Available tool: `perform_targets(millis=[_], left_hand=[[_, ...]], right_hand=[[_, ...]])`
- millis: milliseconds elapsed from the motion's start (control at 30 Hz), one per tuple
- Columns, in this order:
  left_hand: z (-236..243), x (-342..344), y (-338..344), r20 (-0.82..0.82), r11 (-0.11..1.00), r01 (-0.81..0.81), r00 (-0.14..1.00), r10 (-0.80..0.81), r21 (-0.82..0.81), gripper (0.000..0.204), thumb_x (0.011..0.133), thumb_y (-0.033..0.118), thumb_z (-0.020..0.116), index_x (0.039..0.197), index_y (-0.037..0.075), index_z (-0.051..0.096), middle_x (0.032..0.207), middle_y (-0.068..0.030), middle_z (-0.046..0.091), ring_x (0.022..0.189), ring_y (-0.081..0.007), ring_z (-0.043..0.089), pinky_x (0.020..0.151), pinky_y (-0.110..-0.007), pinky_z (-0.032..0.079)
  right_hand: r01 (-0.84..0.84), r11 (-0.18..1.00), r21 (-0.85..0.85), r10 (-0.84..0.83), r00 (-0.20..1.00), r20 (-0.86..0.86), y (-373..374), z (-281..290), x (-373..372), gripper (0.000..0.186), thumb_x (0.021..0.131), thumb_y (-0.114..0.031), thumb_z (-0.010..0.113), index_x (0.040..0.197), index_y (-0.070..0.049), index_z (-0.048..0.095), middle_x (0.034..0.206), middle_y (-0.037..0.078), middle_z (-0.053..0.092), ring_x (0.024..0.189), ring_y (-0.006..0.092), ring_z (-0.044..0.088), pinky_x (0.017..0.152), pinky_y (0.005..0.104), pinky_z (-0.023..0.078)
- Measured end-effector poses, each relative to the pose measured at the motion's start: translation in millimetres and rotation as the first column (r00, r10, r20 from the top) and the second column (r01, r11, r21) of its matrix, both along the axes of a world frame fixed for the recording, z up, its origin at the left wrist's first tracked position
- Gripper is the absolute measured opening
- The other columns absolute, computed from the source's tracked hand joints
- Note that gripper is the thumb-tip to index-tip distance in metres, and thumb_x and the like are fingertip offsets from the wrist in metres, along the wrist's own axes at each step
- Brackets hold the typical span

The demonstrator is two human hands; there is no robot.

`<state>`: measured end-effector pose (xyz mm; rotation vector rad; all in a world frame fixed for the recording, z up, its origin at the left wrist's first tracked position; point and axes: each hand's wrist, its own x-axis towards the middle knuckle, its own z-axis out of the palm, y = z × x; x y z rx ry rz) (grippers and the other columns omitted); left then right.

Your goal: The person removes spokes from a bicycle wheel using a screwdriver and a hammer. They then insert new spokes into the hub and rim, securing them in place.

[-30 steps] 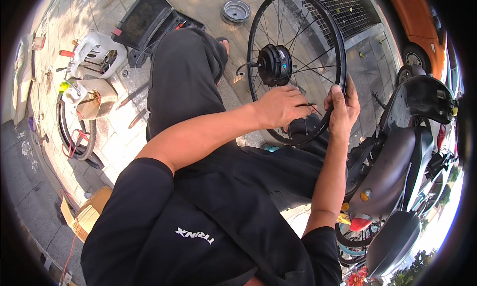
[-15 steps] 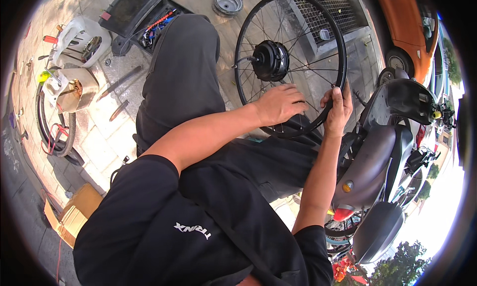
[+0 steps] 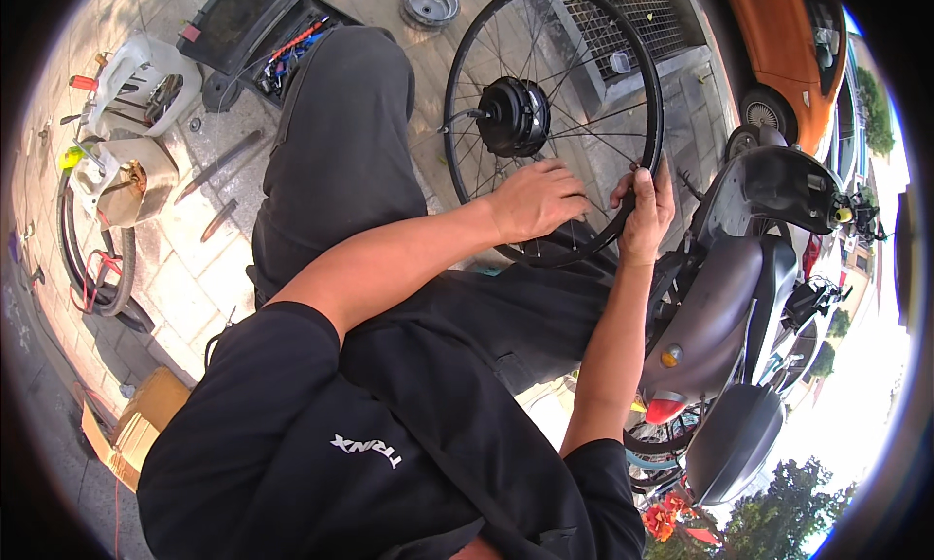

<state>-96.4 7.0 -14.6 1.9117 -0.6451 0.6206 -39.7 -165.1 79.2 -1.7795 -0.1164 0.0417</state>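
Observation:
A black spoked wheel rim (image 3: 654, 98) stands before me, with a black hub motor (image 3: 513, 117) at its centre and a short cable coming out of the hub. My right hand (image 3: 647, 212) is closed round the rim's lower right side, thumb on the near face. Across the lower spokes reaches my left hand (image 3: 538, 202), its fingers bent and held together just inside the rim. Whatever its fingertips pinch is hidden. The wheel's lower edge rests by my dark-trousered legs.
An open toolbox (image 3: 255, 30) with hand tools lies beyond my left knee. Cut plastic jugs (image 3: 146, 85), a loose tyre (image 3: 70, 239) and a cardboard box (image 3: 146, 414) are at left. A metal part (image 3: 430, 5) sits near a drain grate (image 3: 642, 20). A parked scooter (image 3: 720, 297) stands close at right.
The whole scene has shifted slightly left in view. Both hands keep nearly the same places on the wheel.

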Motion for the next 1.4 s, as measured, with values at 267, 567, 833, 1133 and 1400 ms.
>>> perform_targets(millis=[267, 567, 833, 1133, 1400], left_hand=[[4, 3, -3, -0.023, 0.999, -0.026, 0.999, 0.025, -0.048, 0.019, 0.081, 0.019, 0.078, 0.098, 0.012, 0.072, 0.100, -0.0014, 0.070, 0.094, -0.0240, 0.066, 0.092, -0.039, 0.052], [28, 17, 10, -0.125, 0.985, -0.123, 0.986, 0.108, -0.121, 0.019, 0.082, 0.017, 0.080, 0.098, 0.013, 0.072, 0.096, -0.0031, 0.070, 0.091, -0.0267, 0.068, 0.083, -0.040, 0.053], [76, 77, 63, -0.424, 0.960, -0.087, 0.905, -0.035, -0.264, 0.017, 0.094, 0.017, 0.074, 0.109, 0.010, 0.074, 0.098, -0.0105, 0.076, 0.092, -0.0278, 0.074, 0.078, -0.036, 0.057], [79, 101, 99, -0.207, 0.998, 0.064, 0.976, -0.065, -0.009, 0.024, 0.099, 0.002, 0.059, 0.122, 0.004, 0.064, 0.112, -0.0156, 0.071, 0.098, -0.0312, 0.073, 0.087, -0.040, 0.056], [85, 106, 101, -0.178, 0.980, 0.017, 0.984, 0.020, 0.200, 0.019, 0.095, 0.003, 0.055, 0.115, 0.004, 0.058, 0.110, -0.0159, 0.070, 0.102, -0.0379, 0.069, 0.085, -0.046, 0.056]], right_hand=[[-0.011, 1.000, 0.007, 0.011, 1.000, -0.005, 0, -1, -2, 0.050, 0.101, -0.020, 0.065, 0.142, 0.006, 0.054, 0.087, 0.003, 0.057, 0.066, 0.0103, 0.055, 0.055, 0.0259, 0.046], [0.005, 1.000, -0.001, -0.005, 0.999, 0.037, 8, 1, -4, 0.052, 0.101, -0.018, 0.064, 0.145, 0.008, 0.051, 0.086, 0.003, 0.058, 0.067, 0.0098, 0.055, 0.058, 0.0253, 0.046], [0.054, 0.998, 0.019, -0.054, 0.998, -0.018, 15, 4, -17, 0.052, 0.101, -0.017, 0.065, 0.145, 0.007, 0.050, 0.087, 0.004, 0.058, 0.067, 0.0123, 0.056, 0.058, 0.0280, 0.048], [0.027, 0.999, -0.042, -0.026, 0.999, 0.022, 28, 6, -31, 0.053, 0.100, -0.013, 0.068, 0.146, 0.007, 0.052, 0.092, 0.000, 0.064, 0.070, 0.0043, 0.052, 0.061, 0.0205, 0.042], [0.109, 0.994, -0.026, -0.110, 0.992, -0.058, 28, 5, -20, 0.059, 0.099, -0.023, 0.071, 0.147, 0.005, 0.051, 0.087, -0.001, 0.060, 0.065, 0.0051, 0.051, 0.056, 0.0222, 0.042]])
